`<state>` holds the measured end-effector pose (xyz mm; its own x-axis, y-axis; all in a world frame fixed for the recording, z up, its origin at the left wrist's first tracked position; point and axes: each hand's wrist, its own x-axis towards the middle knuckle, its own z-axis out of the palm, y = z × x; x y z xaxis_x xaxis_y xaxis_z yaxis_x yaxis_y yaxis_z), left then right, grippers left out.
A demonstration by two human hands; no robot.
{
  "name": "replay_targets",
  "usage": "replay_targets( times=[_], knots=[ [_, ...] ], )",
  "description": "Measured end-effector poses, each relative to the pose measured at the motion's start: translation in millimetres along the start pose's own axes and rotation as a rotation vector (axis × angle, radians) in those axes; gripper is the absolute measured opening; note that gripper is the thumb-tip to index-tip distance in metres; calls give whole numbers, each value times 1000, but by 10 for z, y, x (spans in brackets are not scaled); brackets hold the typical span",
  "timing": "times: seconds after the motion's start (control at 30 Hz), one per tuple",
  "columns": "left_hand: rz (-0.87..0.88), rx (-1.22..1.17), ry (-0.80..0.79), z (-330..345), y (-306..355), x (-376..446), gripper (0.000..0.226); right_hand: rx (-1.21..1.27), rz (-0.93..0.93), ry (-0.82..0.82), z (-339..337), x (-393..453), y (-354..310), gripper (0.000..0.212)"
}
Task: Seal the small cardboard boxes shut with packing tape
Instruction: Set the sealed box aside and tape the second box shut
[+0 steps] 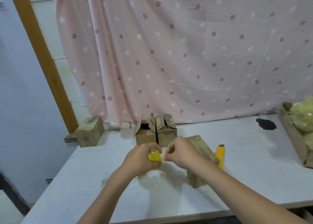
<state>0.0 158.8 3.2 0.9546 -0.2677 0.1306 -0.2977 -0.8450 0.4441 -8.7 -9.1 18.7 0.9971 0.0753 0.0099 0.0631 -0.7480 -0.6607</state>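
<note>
Left hand (143, 157) grips yellow tape (155, 156), right hand (181, 151) pinches its end; risk: strip folds onto itself before reaching box (201, 154).

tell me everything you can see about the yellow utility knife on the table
The yellow utility knife is a slim, flat, plastic-looking handle with a dark grey tip at its far end; no blade shows clearly. It lies flat on the white table, lengthwise pointing away from the person, just right of the closed brown cardboard box nearest the right hand. Its near end is hidden behind the right forearm. Neither hand touches it.
</note>
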Motion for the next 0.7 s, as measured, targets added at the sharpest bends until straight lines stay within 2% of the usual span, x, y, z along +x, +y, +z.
replay_targets(
  times=[0.17,0.3,0.4,0.53,0.7],
  knots=[
    [38,13,-150,43,-46,30,25,-155,-5,-42,112,36,-1,7],
    [39,25,-76,146,-67,19,20,-294,-53,-66,167,56,-30,12],
    [33,54,-79,230,-57,5,19,-353,-60,-38,141,85,-3,18],
    [52,199,-132,404,-1,-20,24,-234,-64,49,-41,77,41,21],
    [-16,307,-205,433,95,-15,41,-122,34,284,-389,94,310,25]
  ],
)
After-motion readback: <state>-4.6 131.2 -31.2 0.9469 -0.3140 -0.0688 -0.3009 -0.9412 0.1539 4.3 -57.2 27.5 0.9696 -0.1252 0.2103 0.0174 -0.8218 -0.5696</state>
